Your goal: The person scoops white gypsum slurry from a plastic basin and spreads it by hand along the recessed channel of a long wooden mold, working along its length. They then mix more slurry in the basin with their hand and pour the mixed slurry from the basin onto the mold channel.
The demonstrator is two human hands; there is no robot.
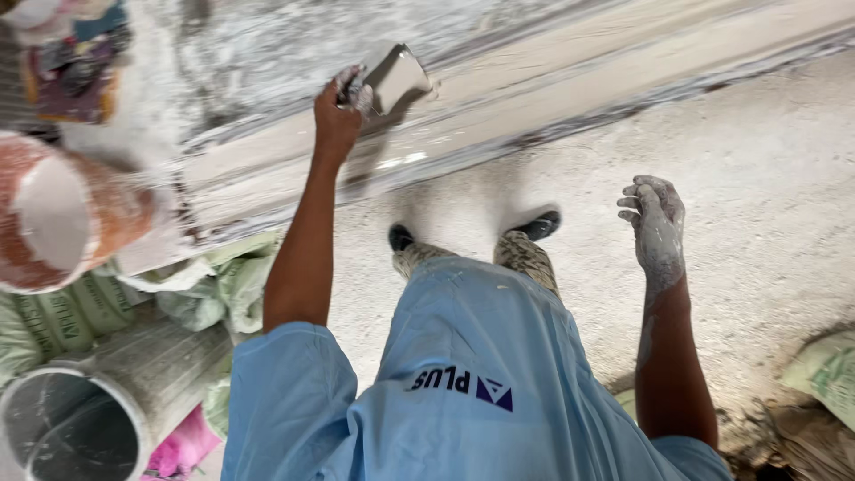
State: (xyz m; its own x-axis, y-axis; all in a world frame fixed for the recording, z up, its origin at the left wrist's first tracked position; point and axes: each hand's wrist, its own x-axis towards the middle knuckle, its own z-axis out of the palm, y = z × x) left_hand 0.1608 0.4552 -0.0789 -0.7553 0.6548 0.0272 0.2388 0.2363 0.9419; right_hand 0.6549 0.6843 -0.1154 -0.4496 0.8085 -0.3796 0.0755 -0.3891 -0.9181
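Head view looking down at 1 person in a light blue shirt (463, 392), 2 bare arms, 2 dark shoes. Far left: 1 orange bucket (53, 214) smeared white, 1 grey pipe (107, 401) w/ open end below it, several green sacks (80, 307) between. Left hand (343, 107), plaster-coated, is clenched round the handle of 1 flat metal trowel (396, 78); blade is pressed against a long pale moulded strip (534, 98) running diagonally across the top. Centre: shoes on the dusty concrete floor (766, 160). Right hand (657, 223), white w/ plaster, hangs released, fingers loosely curled, holding nothing, well apart from the trowel. 1 more sack at lower right.
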